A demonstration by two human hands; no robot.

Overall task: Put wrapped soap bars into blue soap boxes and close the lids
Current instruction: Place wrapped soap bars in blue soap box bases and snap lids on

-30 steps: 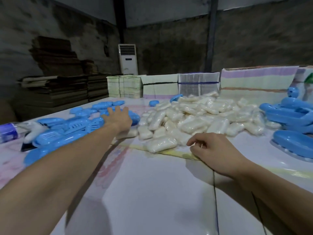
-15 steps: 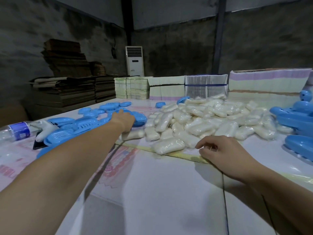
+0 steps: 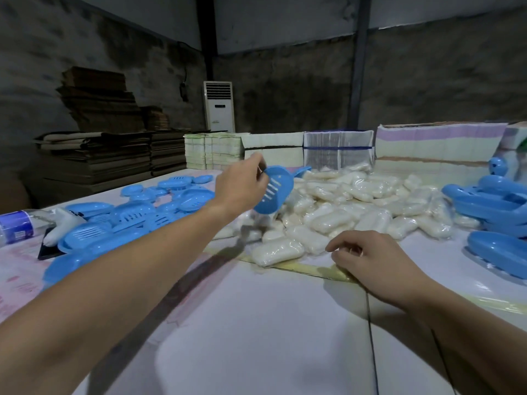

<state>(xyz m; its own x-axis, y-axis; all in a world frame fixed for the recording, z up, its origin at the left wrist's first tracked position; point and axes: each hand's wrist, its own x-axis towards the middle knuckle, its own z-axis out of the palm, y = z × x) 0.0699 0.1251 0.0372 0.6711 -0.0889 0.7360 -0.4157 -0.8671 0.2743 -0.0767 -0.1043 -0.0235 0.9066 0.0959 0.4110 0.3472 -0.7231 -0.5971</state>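
Note:
My left hand holds a blue slotted soap box part in the air, above the left edge of a big heap of wrapped white soap bars. My right hand rests on the table with fingers curled and nothing in it, just right of the nearest wrapped soap bar. More blue soap box parts lie scattered at the left. Closed blue soap boxes are stacked at the right.
A plastic bottle and a white glove lie at the far left on the white table. Stacks of paper packs line the table's far edge. Cardboard piles and a standing air conditioner are behind.
My left hand has taken a blue slotted box part from the left pile and lifted it up and to the right over the soap. My right hand has stayed in place.

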